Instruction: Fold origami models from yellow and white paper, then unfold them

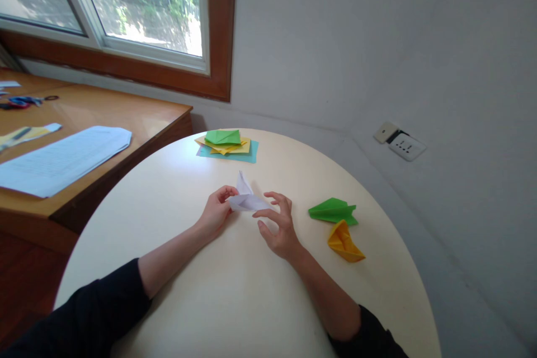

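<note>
Left hand (216,213) pinches the left end of the white folded paper (248,202), fingertips partly hidden. Right hand (283,234) has fingers spread at its right tip; can't tell if touching. Paper's between the hands, over the table (235,296); fold detail's unclear. Dark sleeves (94,305) cut off.

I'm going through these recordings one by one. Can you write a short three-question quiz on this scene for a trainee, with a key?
1. What colour is the folded paper held by the left hand? a) green b) white c) orange
2. True or false: the orange paper boat lies nearer the person than the green paper plane.
3. Fill in: the piece on top of the paper stack at the far side of the round table is ____.

Key: 1. b; 2. true; 3. green
</note>
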Demonstrator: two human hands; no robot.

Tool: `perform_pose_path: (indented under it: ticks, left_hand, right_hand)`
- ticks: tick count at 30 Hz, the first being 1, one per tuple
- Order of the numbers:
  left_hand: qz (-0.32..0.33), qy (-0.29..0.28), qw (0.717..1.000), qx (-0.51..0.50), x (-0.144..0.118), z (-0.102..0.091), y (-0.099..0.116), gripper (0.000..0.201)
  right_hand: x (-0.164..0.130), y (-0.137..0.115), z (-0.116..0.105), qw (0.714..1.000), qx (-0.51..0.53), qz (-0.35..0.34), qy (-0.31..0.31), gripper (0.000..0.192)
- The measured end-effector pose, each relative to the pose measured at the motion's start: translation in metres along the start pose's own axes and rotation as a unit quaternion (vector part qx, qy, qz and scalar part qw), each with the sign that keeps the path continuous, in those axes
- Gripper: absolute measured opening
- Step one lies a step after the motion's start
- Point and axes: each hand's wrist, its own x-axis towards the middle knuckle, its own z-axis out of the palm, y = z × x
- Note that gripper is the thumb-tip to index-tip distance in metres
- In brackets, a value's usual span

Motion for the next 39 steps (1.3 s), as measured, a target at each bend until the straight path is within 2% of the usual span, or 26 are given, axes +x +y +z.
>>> perform_pose_path:
  ticks: [6,13,19,28,39]
  left_hand:
    - [-0.033,-0.027,0.999,0.001,-0.0020,-0.0012,0.0004,0.024]
    - [-0.053,-0.047,0.997,-0.008,-0.0028,-0.0017,0.0000,0.031]
    - [-0.061,-0.062,0.996,-0.002,-0.0042,-0.0008,0.0018,0.035]
    - [-0.039,-0.063,0.997,0.031,-0.0047,0.0015,0.0032,0.036]
    - [-0.028,-0.060,0.997,0.039,-0.0042,0.0017,0.0020,0.035]
  right_hand:
    - [0.0020,0.0022,0.0028,0.998,-0.010,0.015,-0.059,0.029]
    - [0.0031,0.0047,0.0043,0.995,0.006,0.022,-0.101,0.030]
    - [-0.0003,0.0086,0.0069,0.994,0.014,0.040,-0.104,0.032]
    - [-0.0005,0.0090,0.0073,0.993,0.037,0.041,-0.100,0.035]
    - [0.0010,0.0071,0.0079,0.994,0.031,0.039,-0.098,0.028]
